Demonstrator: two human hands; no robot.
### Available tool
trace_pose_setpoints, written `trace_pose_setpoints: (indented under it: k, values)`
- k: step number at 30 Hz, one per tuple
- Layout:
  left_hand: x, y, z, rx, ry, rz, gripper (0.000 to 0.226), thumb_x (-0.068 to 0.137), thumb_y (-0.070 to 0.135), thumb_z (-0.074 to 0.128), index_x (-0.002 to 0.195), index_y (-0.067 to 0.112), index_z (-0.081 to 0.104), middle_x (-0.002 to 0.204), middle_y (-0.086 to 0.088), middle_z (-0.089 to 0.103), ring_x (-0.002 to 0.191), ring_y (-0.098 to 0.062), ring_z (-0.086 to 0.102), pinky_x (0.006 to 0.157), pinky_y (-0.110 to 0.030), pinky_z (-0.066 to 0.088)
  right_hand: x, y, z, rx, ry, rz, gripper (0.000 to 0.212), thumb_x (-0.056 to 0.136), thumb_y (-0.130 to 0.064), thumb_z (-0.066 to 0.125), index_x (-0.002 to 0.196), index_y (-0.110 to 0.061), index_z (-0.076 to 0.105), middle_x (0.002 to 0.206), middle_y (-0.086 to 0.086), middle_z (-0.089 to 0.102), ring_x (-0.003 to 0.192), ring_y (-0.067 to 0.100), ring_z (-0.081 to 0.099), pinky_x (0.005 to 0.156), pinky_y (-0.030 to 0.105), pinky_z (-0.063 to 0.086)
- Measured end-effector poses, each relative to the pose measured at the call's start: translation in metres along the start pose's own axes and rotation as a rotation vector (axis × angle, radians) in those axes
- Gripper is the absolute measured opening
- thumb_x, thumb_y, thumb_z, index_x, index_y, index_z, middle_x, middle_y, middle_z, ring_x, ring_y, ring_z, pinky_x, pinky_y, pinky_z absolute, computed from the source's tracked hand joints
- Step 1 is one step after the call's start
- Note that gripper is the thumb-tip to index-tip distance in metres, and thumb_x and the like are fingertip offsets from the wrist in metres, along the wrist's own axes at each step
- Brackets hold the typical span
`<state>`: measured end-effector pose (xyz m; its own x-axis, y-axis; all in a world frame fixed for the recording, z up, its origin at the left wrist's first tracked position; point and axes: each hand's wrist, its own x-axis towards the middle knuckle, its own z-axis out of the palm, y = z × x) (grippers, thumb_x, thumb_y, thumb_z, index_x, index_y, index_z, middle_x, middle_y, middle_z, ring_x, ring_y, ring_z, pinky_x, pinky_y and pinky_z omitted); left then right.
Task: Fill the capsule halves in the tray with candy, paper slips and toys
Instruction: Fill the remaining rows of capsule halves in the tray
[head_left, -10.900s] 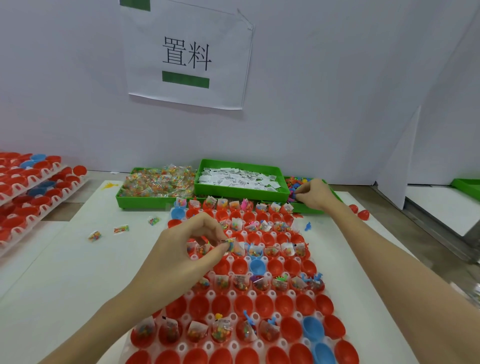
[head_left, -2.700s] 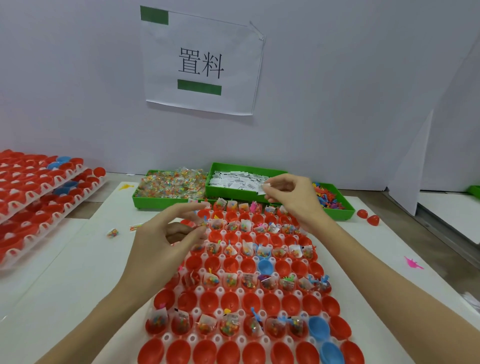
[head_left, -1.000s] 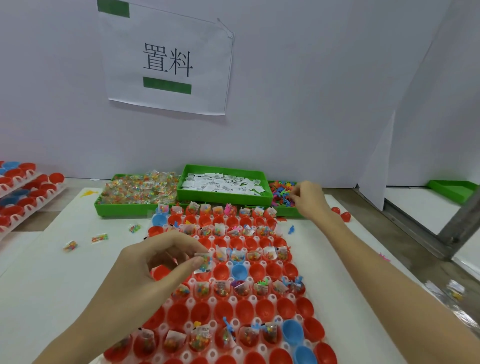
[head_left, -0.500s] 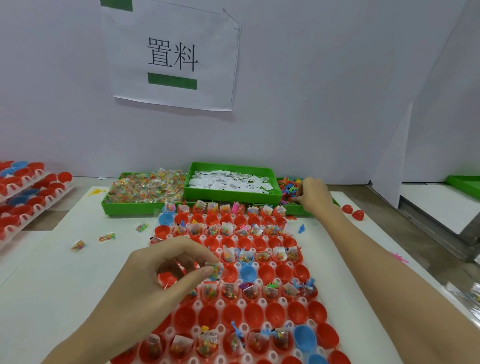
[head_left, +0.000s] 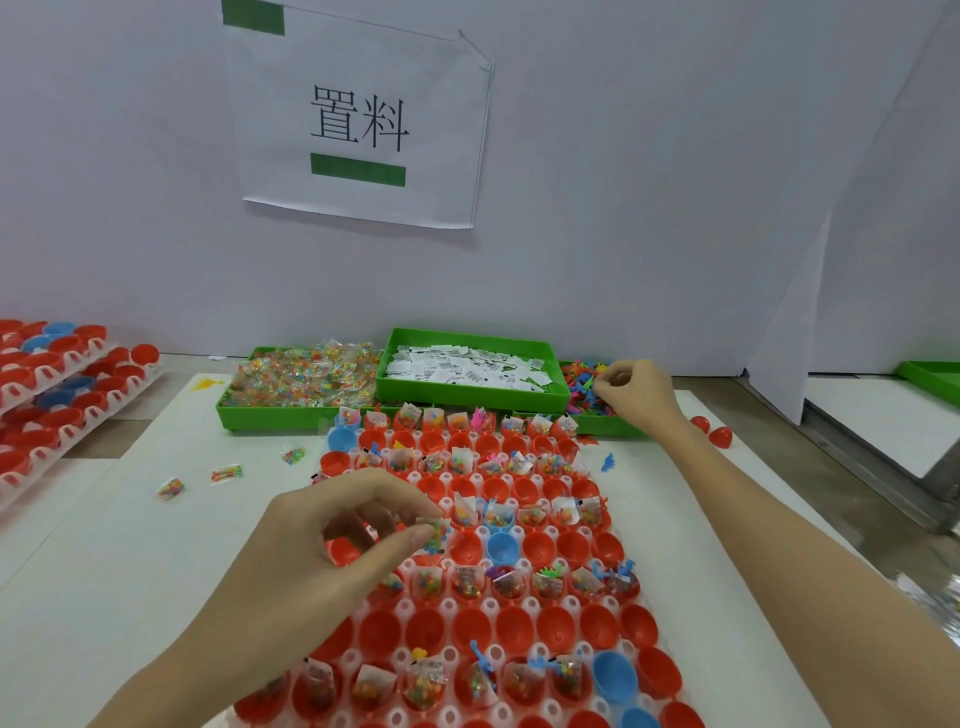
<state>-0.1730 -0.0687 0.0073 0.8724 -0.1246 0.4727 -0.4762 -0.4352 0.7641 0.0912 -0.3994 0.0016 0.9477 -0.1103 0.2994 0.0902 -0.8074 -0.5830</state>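
The left hand pinches a candy packet between thumb and forefinger, fingers clamped on it, above the middle rows of the capsule tray. The right hand reaches into the toy bin at the far edge of the table; its fingers are curled together, but whether they hold a toy cannot be told from this view.

Procedure for the step in hand:
1. Lower the packet straight over an empty red half just beside the fingertips.
2. Release only when the packet is inside the rim, so it does not bridge two halves.
3. Keep the wrist raised; filled halves with upright paper slips lie directly beneath the palm and are likely to tip if brushed.

Several rows remain empty, including the one nearest the left forearm, so the task appears roughly half done.

Surroundings: the candy bin and paper slip bin stand side by side along the far edge. Loose candy packets lie on the table left of the tray. Stacked capsule trays sit at the left edge. Two loose red halves rest near the right forearm.
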Motion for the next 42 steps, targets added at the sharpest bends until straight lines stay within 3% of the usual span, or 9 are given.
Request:
trace_pose_setpoints:
  k: [3,9,12,17,23,28,34,37,42]
  values:
    - [0.000,0.000,0.000,0.004,0.019,0.003,0.015,0.084,0.032,0.075,0.100,0.035,0.077,0.091,0.006,0.075,0.081,-0.019,0.070,0.067,-0.033,0.057,-0.009,0.003,-0.003,0.189,0.007,0.053,0.008,0.093,-0.019,0.072,0.095,-0.015,0.078,0.094,-0.004,0.072,0.082,0.003,0.062,0.075,0.026,0.050]
    - [0.000,0.002,0.001,0.000,0.023,0.012,0.016,0.083,0.035,0.075,0.099,0.034,0.078,0.090,0.006,0.075,0.079,-0.018,0.069,0.065,-0.032,0.057,-0.043,-0.002,0.000,0.460,0.058,0.154,0.004,0.091,-0.011,0.071,0.088,-0.012,0.074,0.088,0.004,0.073,0.087,0.019,0.067,0.077,0.032,0.056]
    - [0.001,0.003,0.002,0.011,0.034,0.013,0.016,0.083,0.032,0.077,0.099,0.034,0.077,0.090,0.006,0.075,0.079,-0.018,0.069,0.065,-0.031,0.057,-0.072,-0.016,-0.003,0.705,-0.004,0.178,0.007,0.096,-0.007,0.065,0.098,-0.009,0.071,0.086,0.006,0.071,0.078,0.016,0.062,0.066,0.022,0.054]
    - [0.001,0.008,0.004,-0.002,0.073,0.017,0.016,0.084,0.022,0.079,0.096,0.032,0.079,0.090,0.003,0.076,0.079,-0.020,0.071,0.068,-0.028,0.058,-0.137,-0.037,-0.029,0.974,-0.193,0.097,0.019,0.095,-0.008,0.067,0.111,-0.010,0.077,0.094,0.008,0.077,0.082,0.016,0.070,0.075,0.021,0.058]
    - [0.005,0.029,0.022,-0.013,0.118,0.092,0.015,0.078,0.028,0.081,0.091,0.034,0.080,0.087,0.011,0.077,0.076,-0.012,0.071,0.067,-0.018,0.055,-0.200,-0.069,-0.063,0.889,-0.370,-0.115,0.017,0.087,-0.025,0.077,0.103,-0.025,0.081,0.098,0.005,0.080,0.090,0.020,0.076,0.075,0.019,0.058]
    - [0.012,0.040,0.047,0.013,0.105,0.113,0.011,0.078,0.031,0.082,0.088,0.031,0.079,0.082,0.017,0.076,0.077,-0.010,0.072,0.065,-0.023,0.055,-0.219,-0.077,-0.061,0.826,-0.458,-0.201,0.015,0.087,-0.023,0.080,0.102,-0.021,0.080,0.097,0.002,0.079,0.093,0.017,0.076,0.081,0.020,0.058]
    - [0.027,0.051,0.064,-0.053,0.000,0.042,0.007,0.082,0.028,0.084,0.084,0.029,0.078,0.075,0.013,0.075,0.074,-0.014,0.073,0.064,-0.030,0.058,-0.215,-0.065,-0.074,0.789,-0.433,-0.183,0.017,0.083,-0.033,0.081,0.099,-0.026,0.080,0.098,0.002,0.078,0.093,0.021,0.076,0.081,0.024,0.059]
    - [0.026,0.056,0.075,-0.060,-0.049,0.036,0.008,0.082,0.025,0.085,0.082,0.028,0.078,0.072,0.014,0.075,0.073,-0.009,0.073,0.065,-0.031,0.057,-0.214,-0.057,-0.089,0.710,-0.501,-0.173,0.020,0.080,-0.034,0.082,0.099,-0.028,0.080,0.099,0.000,0.078,0.095,0.019,0.076,0.082,0.021,0.059]
    - [0.023,0.058,0.085,0.015,-0.266,-0.002,0.009,0.079,0.027,0.086,0.076,0.027,0.077,0.074,0.017,0.074,0.076,-0.003,0.071,0.066,-0.015,0.051,-0.224,-0.046,-0.105,0.530,-0.682,-0.183,0.018,0.083,-0.022,0.085,0.099,-0.025,0.079,0.098,0.002,0.077,0.092,0.022,0.075,0.083,0.028,0.061]
